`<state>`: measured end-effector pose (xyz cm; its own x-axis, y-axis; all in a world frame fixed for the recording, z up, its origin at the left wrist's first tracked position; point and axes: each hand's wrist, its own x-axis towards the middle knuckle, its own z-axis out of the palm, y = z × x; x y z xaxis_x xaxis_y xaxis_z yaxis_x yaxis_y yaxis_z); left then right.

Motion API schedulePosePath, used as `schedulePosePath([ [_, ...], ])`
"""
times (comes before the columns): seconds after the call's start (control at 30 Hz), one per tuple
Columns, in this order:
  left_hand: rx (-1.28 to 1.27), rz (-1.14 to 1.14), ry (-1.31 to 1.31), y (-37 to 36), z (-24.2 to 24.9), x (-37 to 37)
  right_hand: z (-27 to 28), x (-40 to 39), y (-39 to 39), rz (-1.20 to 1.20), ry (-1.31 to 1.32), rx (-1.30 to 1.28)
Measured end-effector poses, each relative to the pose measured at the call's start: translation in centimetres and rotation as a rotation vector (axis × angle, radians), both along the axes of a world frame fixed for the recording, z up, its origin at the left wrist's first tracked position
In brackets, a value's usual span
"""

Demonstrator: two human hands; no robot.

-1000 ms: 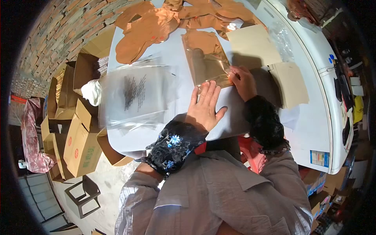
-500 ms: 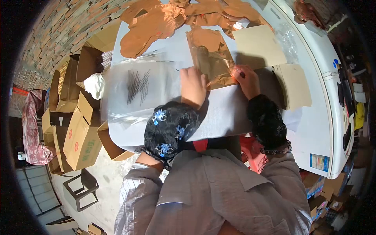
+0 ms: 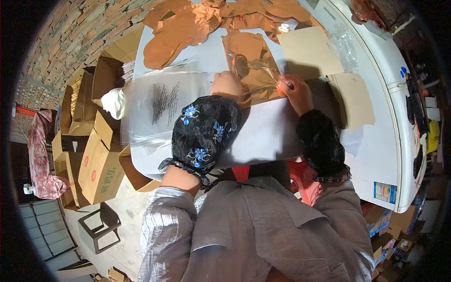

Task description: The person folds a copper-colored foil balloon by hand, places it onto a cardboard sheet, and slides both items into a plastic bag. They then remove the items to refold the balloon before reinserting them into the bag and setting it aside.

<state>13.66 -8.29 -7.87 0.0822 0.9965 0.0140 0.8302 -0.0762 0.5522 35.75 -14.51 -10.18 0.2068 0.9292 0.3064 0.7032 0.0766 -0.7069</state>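
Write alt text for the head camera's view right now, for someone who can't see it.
A person's left hand and right hand touch opposite sides of a shiny copper-coloured packet on a white table, beside clear printed plastic. Cardboard boxes stand at left.

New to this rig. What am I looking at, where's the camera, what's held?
No robot here: these are a person's two bare hands, below black sleeve covers with blue flowers. One camera, worn on the head, takes every picture, looking forward and down.

On the white table lie clear plastic bags with dark print at left, copper-coloured foil shapes at the far side, and beige flat sheets at right.

Between them is a shiny, copper-coloured flat packet. The right hand pinches its near right corner; the left hand is at its left edge, fingers partly hidden, so its grip is unclear.
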Motion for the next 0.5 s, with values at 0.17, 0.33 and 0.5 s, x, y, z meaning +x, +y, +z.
schedulePosePath([
  [0.17, -0.028, -0.008, -0.005, -0.4, 1.2, 0.2, 0.3, 0.0, 0.0, 0.000, 0.041, -0.009],
  [0.33, -0.065, -0.052, 0.012, -0.2, 1.9, 0.1, 0.9, -0.1, -0.3, 0.006, 0.012, -0.046],
  [0.5, -0.090, -0.120, 0.092, -0.2, 2.5, 0.1, 0.6, -0.1, -0.3, 0.018, -0.042, 0.007],
])
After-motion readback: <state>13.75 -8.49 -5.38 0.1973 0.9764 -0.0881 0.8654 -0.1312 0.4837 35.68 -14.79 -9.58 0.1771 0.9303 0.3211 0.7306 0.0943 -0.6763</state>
